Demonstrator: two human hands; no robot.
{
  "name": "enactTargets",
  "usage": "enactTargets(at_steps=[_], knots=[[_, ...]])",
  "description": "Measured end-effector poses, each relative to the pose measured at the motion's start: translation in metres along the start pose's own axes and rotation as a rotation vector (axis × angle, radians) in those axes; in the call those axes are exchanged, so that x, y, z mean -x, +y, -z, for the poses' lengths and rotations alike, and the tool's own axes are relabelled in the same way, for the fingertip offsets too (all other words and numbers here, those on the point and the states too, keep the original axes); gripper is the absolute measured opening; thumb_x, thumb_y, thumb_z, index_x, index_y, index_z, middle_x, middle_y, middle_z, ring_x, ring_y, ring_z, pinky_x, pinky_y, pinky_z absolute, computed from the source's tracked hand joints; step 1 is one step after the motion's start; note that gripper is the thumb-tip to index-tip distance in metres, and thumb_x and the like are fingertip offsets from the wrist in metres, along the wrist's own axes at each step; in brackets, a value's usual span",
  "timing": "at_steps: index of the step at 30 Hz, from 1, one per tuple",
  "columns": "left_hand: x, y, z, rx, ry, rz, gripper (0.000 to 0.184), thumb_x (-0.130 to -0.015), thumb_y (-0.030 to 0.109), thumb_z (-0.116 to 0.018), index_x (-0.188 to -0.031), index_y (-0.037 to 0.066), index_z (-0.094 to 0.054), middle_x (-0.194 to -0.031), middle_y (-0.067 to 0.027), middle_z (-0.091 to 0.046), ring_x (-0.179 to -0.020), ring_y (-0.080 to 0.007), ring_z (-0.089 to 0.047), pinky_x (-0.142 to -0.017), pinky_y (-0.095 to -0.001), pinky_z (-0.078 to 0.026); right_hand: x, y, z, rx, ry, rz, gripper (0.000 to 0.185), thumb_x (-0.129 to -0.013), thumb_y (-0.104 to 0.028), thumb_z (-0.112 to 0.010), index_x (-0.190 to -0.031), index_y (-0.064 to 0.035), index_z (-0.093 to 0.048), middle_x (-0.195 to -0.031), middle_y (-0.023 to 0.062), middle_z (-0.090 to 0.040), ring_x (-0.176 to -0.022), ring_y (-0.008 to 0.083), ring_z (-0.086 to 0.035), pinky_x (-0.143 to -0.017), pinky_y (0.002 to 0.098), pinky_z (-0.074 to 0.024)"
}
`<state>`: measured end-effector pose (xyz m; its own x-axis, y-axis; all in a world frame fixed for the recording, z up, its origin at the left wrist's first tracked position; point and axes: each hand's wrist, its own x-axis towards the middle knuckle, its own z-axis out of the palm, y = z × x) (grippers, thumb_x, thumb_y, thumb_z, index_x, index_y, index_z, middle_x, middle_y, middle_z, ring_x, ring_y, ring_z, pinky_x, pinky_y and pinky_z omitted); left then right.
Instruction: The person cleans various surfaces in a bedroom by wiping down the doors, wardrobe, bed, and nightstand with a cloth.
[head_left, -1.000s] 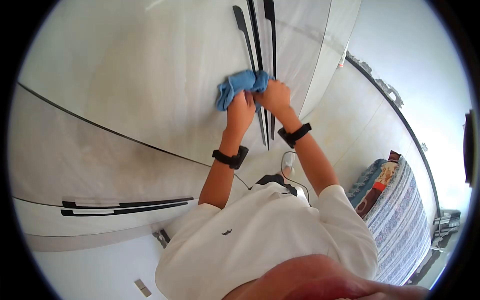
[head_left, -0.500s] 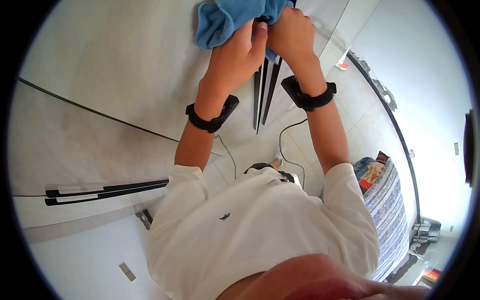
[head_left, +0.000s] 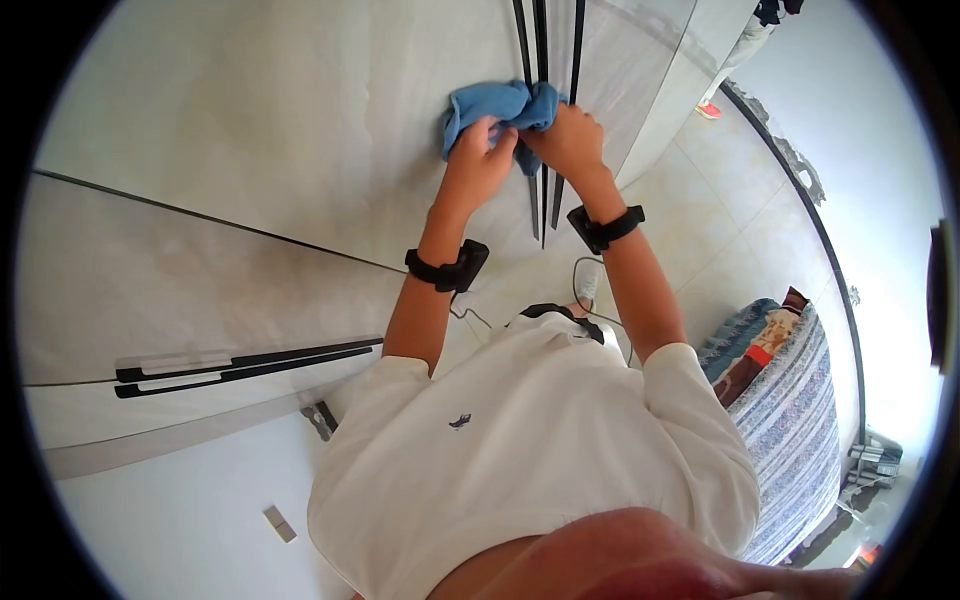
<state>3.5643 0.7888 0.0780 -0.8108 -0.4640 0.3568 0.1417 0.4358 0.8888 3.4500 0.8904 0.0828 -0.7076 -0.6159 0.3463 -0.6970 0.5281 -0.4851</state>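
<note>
A blue cloth is bunched around the long black handles of a pale, marble-patterned cabinet. My left hand has its fingers closed on the cloth's near side, with the thumb stretched toward the handles. On the other side, my right hand grips the cloth against the handle strips. Its fingertips are partly hidden by the cloth and the hand itself. Part of the cloth hangs below the hands, between the strips. Each wrist wears a black strap with a small dark box.
At lower left are drawers with black horizontal handles. A dark cable lies on the tiled floor near my foot. To the right is a bed-like surface with a striped cover. Another person's leg and red shoe show at upper right.
Both hands and the cloth have slid along the handles toward their lower ends, nearer my body. More of the strips shows above the cloth. The view has shifted slightly.
</note>
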Motion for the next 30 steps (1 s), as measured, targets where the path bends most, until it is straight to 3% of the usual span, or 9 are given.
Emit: enactTargets(at_steps=[4, 7, 10, 12, 15, 21, 23, 26, 30], knots=[[0.007, -0.015, -0.006, 0.034, -0.024, -0.052, 0.035, -0.091, 0.011, -0.058, -0.121, -0.006, -0.051, -0.123, -0.0175, -0.058, -0.112, -0.0261, -0.056, -0.095, -0.0332, -0.044, 0.01, 0.008, -0.017, -0.053, 0.058, -0.033, 0.04, -0.067, -0.041, -0.074, -0.089, -0.0113, -0.061, -0.08, 0.0135, -0.068, -0.074, 0.0373, -0.067, -0.062, 0.0453, -0.0532], [0.009, -0.013, -0.011, -0.133, 0.051, 0.064, 0.032, -0.091, 0.011, -0.058, -0.117, -0.006, -0.054, -0.12, -0.0164, -0.06, -0.111, -0.0245, -0.057, -0.093, -0.0336, -0.045, 0.012, 0.014, -0.022, -0.063, 0.069, -0.053, 0.036, -0.066, -0.04, -0.074, -0.083, -0.0098, -0.064, -0.076, 0.014, -0.068, -0.07, 0.0364, -0.066, -0.061, 0.0442, -0.0531], [0.009, 0.005, -0.005, -0.195, 0.164, -0.06, 0.025, -0.089, 0.01, -0.057, -0.11, -0.004, -0.059, -0.102, -0.0161, -0.065, -0.094, -0.0297, -0.063, -0.084, -0.0351, -0.048, 0.012, 0.016, -0.012, -0.137, 0.16, 0.06, 0.034, -0.065, -0.033, -0.076, -0.084, -0.0066, -0.065, -0.076, 0.0163, -0.067, -0.068, 0.0367, -0.065, -0.06, 0.0428, -0.0528], [0.004, 0.048, 0.007, -0.171, 0.362, -0.621, 0.015, -0.087, 0.006, -0.062, -0.098, -0.005, -0.061, -0.098, -0.0117, -0.066, -0.087, -0.0191, -0.061, -0.083, -0.0292, -0.046, -0.006, 0.014, 0.002, -0.228, 0.313, 0.199, 0.032, -0.066, -0.029, -0.075, -0.086, -0.0068, -0.064, -0.077, 0.0163, -0.067, -0.07, 0.037, -0.064, -0.061, 0.0424, -0.0527], [-0.011, 0.089, 0.022, -0.259, 0.358, -0.801, 0.012, -0.086, 0.003, -0.063, -0.094, -0.004, -0.06, -0.091, -0.0102, -0.066, -0.079, -0.0176, -0.058, -0.078, -0.0279, -0.046, -0.033, -0.016, 0.05, -0.345, 0.51, 0.492, 0.027, -0.068, -0.017, -0.073, -0.091, -0.0074, -0.063, -0.078, 0.0156, -0.065, -0.074, 0.0376, -0.063, -0.064, 0.0412, -0.052], [-0.04, 0.056, 0.031, -0.379, 0.296, -0.619, 0.016, -0.091, 0.009, -0.059, -0.102, -0.004, -0.061, -0.1, -0.0068, -0.065, -0.091, -0.015, -0.059, -0.084, -0.0289, -0.046, -0.047, -0.025, 0.045, -0.471, 0.408, 0.474, 0.018, -0.071, -0.011, -0.073, -0.086, -0.0047, -0.065, -0.074, 0.013, -0.066, -0.069, 0.0331, -0.064, -0.065, 0.0356, -0.0522], [-0.038, 0.043, 0.027, 0.009, 0.091, -0.374, 0.02, -0.092, 0.009, -0.059, -0.108, -0.003, -0.06, -0.108, -0.0051, -0.063, -0.098, -0.0141, -0.058, -0.09, -0.0281, -0.045, -0.038, -0.017, 0.034, -0.48, 0.382, 0.459, 0.019, -0.071, -0.011, -0.073, -0.087, -0.0049, -0.065, -0.076, 0.0137, -0.066, -0.07, 0.0339, -0.065, -0.066, 0.0356, -0.0524], [-0.028, 0.012, 0.016, 0.203, 0.061, -0.34, 0.02, -0.093, 0.009, -0.058, -0.109, -0.001, -0.06, -0.109, -0.0034, -0.062, -0.101, -0.0133, -0.058, -0.092, -0.027, -0.044, -0.016, -0.004, 0.012, -0.522, 0.311, 0.421, 0.02, -0.068, -0.006, -0.072, -0.087, -0.0051, -0.064, -0.079, 0.0149, -0.065, -0.075, 0.0368, -0.063, -0.067, 0.0384, -0.0521], [0.006, -0.027, 0.006, 0.109, 0.012, -0.191, 0.02, -0.092, 0.009, -0.057, -0.109, -0.002, -0.059, -0.109, -0.0087, -0.063, -0.101, -0.0185, -0.06, -0.09, -0.0289, -0.045, 0.015, 0.047, -0.047, -0.419, 0.218, 0.475, 0.023, -0.067, 0.0, -0.066, -0.089, -0.004, -0.063, -0.086, 0.0175, -0.065, -0.082, 0.0411, -0.061, -0.074, 0.0431, -0.0513]])
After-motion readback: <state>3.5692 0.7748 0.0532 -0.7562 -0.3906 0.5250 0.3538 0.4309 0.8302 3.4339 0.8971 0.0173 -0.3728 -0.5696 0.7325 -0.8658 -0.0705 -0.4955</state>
